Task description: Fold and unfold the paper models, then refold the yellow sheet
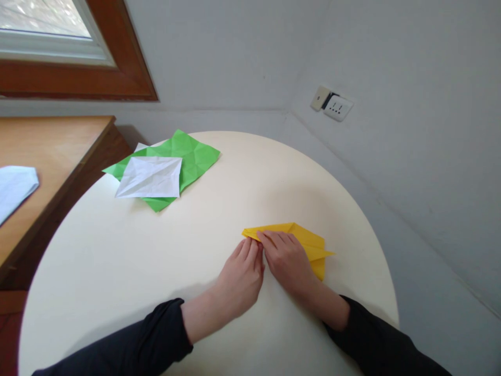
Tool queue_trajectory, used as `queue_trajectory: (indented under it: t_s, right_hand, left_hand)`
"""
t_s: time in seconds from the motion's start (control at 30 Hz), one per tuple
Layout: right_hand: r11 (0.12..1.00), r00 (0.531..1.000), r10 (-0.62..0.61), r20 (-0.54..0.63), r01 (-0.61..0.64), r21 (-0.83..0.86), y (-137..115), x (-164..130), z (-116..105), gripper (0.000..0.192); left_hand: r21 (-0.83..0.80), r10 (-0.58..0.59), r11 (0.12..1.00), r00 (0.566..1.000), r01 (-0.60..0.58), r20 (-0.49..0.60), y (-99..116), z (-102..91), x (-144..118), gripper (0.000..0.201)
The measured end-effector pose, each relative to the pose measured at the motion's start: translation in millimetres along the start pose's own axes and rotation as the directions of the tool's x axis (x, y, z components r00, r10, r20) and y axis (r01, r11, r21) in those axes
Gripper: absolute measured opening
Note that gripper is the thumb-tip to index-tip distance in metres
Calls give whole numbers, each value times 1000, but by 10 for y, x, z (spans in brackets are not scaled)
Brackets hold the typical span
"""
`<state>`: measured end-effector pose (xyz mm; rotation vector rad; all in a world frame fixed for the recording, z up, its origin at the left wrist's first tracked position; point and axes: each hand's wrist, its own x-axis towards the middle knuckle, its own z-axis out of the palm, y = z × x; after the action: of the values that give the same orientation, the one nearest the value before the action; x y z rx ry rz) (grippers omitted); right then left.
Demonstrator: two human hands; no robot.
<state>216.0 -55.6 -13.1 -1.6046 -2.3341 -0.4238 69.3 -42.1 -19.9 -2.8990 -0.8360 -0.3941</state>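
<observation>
Both hands, left hand (239,279) and right hand (287,259), press flat on the yellow paper (309,241) near the worktop's (117,261) right edge, grasping nothing; creasing underway, firm pressure next.

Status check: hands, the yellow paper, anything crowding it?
Left hand and right hand both flat, pressing the folded yellow paper. Paper lies on the round table. Green sheet and white sheet sit apart, far left.

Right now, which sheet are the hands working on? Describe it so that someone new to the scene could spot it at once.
Start at the round cream table and look to its right half, near the edge closest to the wall. There the left hand and right hand press on a folded yellow paper. It is the only yellow piece, folded into points, far from the green sheet and the white sheet lying on it.
</observation>
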Motion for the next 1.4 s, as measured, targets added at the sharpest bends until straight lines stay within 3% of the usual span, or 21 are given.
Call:
queue_trajectory:
  t_s: [0.17,0.37,0.67,1.2,1.4]
  right_hand:
    - [997,999,48,-5,-47,66,46,32,-19,23]
    - [999,999,38,16,-38,10,15,22,-1,23]
    - [995,999,17,45,-12,-96,-73,-29,-2,28]
    - [998,999,29,46,-26,-59,-80,-3,-12,23]
    - [997,998,35,59,-31,-65,-90,-10,7,27]
  left_hand:
    - [-20,-13,1000,999,12,-36,-1,12,-7,38]
    - [11,-4,1000,998,5,-59,7,-7,4,38]
    - [34,33,999,999,-33,-1,-2,-36,13,38]
    - [20,-13,1000,999,14,-49,8,1,-22,42]
    - [2,-22,1000,1000,22,-20,8,8,-24,45]
